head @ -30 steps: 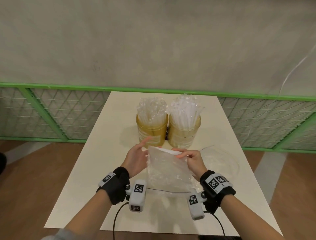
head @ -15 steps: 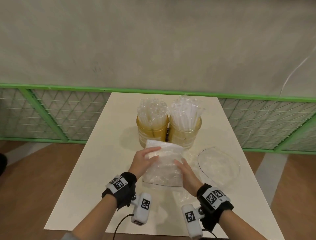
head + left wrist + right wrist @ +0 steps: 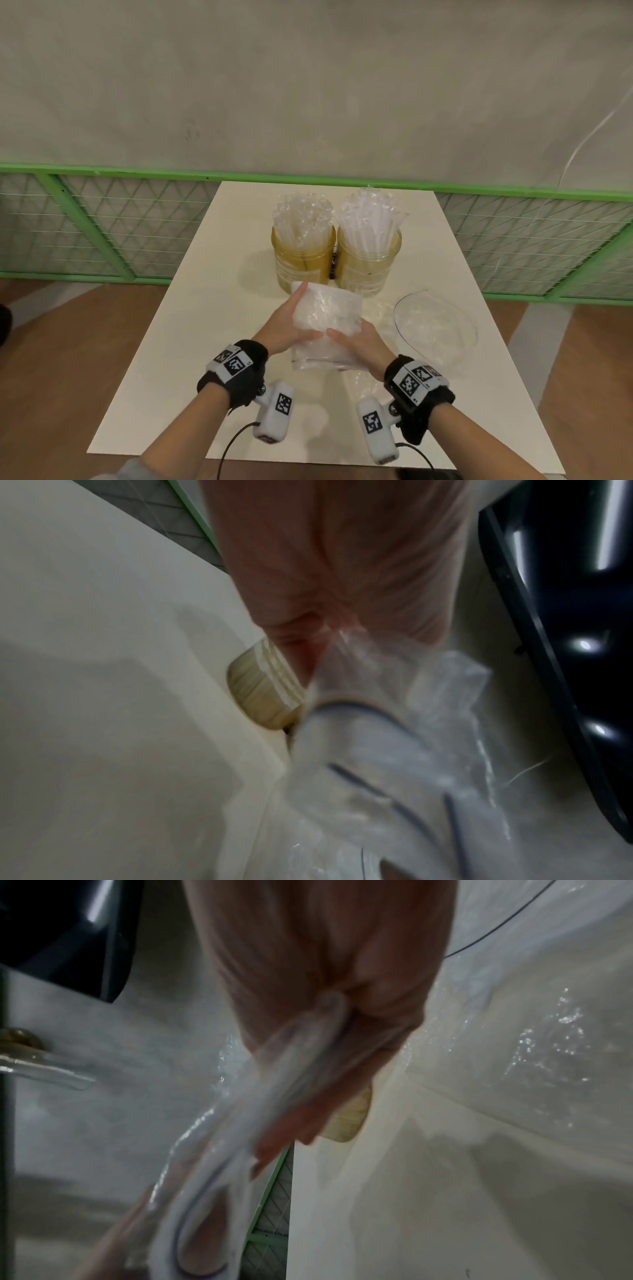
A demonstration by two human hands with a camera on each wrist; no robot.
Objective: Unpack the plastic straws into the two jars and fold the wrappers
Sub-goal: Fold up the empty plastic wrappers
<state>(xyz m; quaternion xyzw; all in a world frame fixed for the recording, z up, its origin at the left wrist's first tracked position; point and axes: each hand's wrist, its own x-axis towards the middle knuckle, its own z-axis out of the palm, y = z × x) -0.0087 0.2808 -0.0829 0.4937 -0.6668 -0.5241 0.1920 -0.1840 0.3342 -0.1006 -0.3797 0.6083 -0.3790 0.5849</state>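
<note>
Two amber jars stand side by side at the back of the white table [image 3: 212, 342], the left jar [image 3: 303, 265] and the right jar [image 3: 368, 265], each packed with clear plastic straws [image 3: 370, 222]. Just in front of them I hold a folded clear wrapper [image 3: 329, 318]. My left hand [image 3: 284, 329] grips its left edge, thumb on top. My right hand [image 3: 356, 342] pinches its near right side. In the right wrist view the wrapper [image 3: 274, 1083] runs between the thumb and fingers [image 3: 325, 961]. In the left wrist view it [image 3: 394, 723] bunches under my hand [image 3: 325, 561], and the fingertips are hidden.
A second clear wrapper [image 3: 435, 322] with a dark rim lies open on the table at the right. A green railing [image 3: 102, 171] with wire mesh runs behind the table. Camera cables hang off the near edge.
The wrapper stood upright between my hands; it has been folded over toward the jars into a smaller pad. Both hands have moved forward and now hold it by its sides.
</note>
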